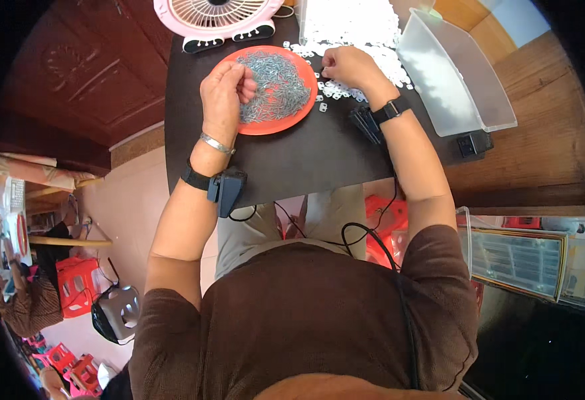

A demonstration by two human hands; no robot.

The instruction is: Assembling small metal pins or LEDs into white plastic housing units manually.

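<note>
Apparently mid-picking, upper centre: left hand [223,93] curled over metal pins [280,87], right hand [351,68] curled by white pieces [388,65]; can't tell their grip; next wants precision.

A pink fan [216,19] stands on the dark counter [286,170], a carved brown door [72,67] is to its left, and a red plastic seat [72,293] stands on the pale floor [136,193].

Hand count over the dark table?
2: left hand over the left side of the orange plate; right hand by the white plastic pieces.
</note>
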